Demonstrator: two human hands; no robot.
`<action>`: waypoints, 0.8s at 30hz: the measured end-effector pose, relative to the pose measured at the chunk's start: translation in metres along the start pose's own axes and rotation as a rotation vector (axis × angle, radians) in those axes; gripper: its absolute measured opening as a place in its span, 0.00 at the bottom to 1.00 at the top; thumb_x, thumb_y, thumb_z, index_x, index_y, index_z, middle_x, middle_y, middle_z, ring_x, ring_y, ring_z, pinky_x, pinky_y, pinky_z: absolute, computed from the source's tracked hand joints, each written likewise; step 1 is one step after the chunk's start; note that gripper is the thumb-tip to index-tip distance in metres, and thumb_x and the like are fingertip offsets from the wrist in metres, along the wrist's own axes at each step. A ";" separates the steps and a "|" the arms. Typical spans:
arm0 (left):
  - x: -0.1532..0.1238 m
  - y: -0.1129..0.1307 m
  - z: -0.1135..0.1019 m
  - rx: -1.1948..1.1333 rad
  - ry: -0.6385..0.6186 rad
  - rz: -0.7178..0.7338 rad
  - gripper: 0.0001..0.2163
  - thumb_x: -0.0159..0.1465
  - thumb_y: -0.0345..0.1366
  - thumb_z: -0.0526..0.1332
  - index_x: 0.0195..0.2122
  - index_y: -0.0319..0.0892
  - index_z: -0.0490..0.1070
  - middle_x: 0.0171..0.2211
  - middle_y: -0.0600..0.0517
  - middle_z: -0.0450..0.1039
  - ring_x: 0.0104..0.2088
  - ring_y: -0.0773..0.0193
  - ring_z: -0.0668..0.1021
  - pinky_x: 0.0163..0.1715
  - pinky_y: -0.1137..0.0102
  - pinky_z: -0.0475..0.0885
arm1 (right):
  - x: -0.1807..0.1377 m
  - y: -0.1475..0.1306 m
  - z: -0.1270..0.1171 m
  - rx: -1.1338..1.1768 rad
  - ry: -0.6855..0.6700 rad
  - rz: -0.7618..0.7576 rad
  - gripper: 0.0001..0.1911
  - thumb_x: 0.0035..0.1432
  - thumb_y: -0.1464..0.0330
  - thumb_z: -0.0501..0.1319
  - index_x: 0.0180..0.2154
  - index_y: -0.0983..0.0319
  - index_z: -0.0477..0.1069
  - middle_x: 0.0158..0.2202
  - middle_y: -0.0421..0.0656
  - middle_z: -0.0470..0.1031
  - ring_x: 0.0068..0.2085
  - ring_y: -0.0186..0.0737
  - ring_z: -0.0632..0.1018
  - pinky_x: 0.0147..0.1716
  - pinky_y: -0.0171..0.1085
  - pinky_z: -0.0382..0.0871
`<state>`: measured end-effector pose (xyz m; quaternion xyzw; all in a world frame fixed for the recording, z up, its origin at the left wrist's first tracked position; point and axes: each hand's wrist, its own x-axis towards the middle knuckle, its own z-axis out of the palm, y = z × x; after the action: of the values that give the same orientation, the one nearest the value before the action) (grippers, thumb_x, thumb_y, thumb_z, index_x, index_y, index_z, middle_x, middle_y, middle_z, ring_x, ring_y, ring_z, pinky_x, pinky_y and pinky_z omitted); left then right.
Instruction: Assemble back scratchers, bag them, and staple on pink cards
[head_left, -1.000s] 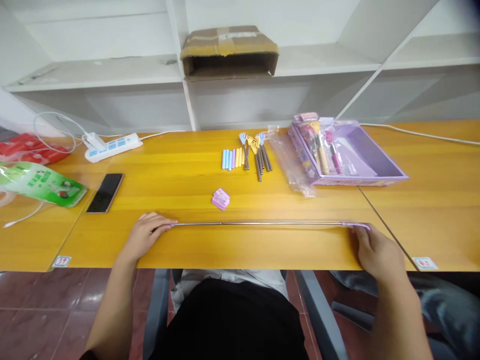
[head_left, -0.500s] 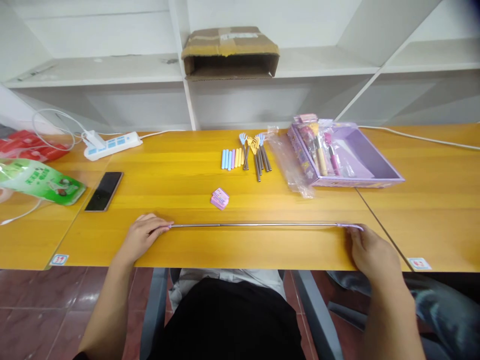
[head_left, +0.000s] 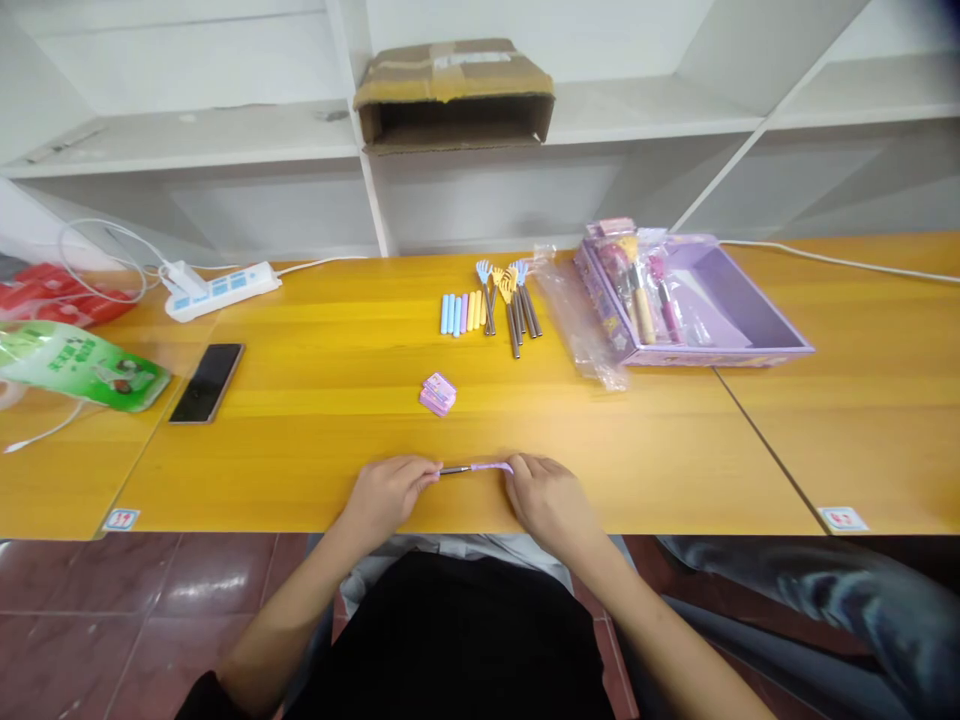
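A telescopic metal rod with a purple handle (head_left: 477,468) lies collapsed to a short length near the front edge of the yellow wooden table (head_left: 337,400). My left hand (head_left: 390,490) pinches its metal end and my right hand (head_left: 547,495) grips the purple handle end. Both hands rest on the table, close together. Farther back lie a small pink packet (head_left: 439,393) and a row of pastel handles and small rake-headed tools (head_left: 491,310).
A purple tray (head_left: 757,330) with packaged tools and clear plastic wrap stands at the back right. A black phone (head_left: 206,383), a white power strip (head_left: 221,291), a green packet (head_left: 82,365) and a red bag are at the left. A cardboard box (head_left: 454,95) sits on the white shelf behind.
The rod was stretched out across the table between my widely spread hands. Both hands have moved together toward the middle, and the rod is now collapsed short.
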<state>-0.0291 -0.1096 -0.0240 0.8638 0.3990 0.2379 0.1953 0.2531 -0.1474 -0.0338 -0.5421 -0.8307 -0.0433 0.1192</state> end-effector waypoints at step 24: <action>0.117 -0.063 -0.028 -0.265 0.270 -0.244 0.09 0.76 0.36 0.56 0.55 0.44 0.67 0.53 0.43 0.77 0.54 0.56 0.82 0.58 0.58 0.76 | 0.146 0.170 -0.027 -0.008 0.123 0.592 0.18 0.74 0.63 0.52 0.50 0.64 0.77 0.53 0.57 0.80 0.47 0.51 0.81 0.42 0.42 0.67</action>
<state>-0.0161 0.0238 -0.0044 0.7363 0.4881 0.3764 0.2793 0.3555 0.0464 0.0185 -0.7574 -0.6277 -0.0427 0.1746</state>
